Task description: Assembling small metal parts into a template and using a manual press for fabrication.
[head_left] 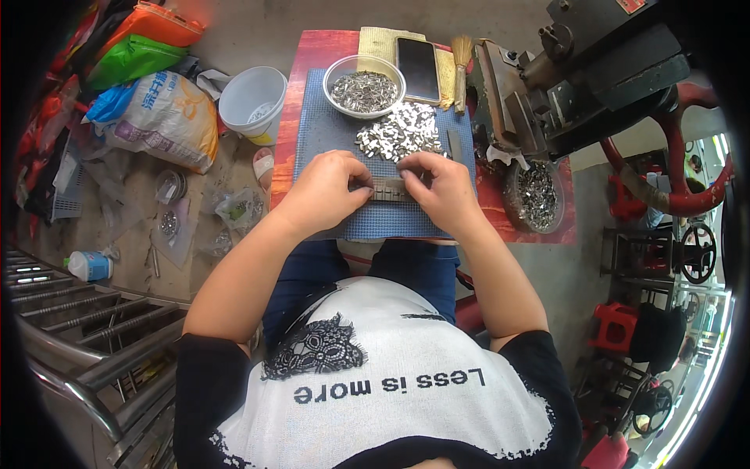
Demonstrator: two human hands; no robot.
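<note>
A short slotted metal bar [389,191] lies on a blue ribbed mat [312,125] in front of me. At its left end, my left hand [330,187] has thumb and fingers closed on it. My right hand [442,190] pinches the other end, fingers curled over the top edge. Just beyond the hands is a loose heap of small shiny metal pieces [402,131]. Behind the heap stands a clear round bowl [331,87] filled with small metal pins. My fingertips partly hide the bar's ends.
A dark phone [418,69] and a straw brush [461,66] lie at the back. On the right, a heavy machine [609,86] overhangs the red table, with a tub of metal parts [539,195] below. A white bucket [254,102] and stuffed bags [160,117] sit left; metal railings [86,344] run lower left.
</note>
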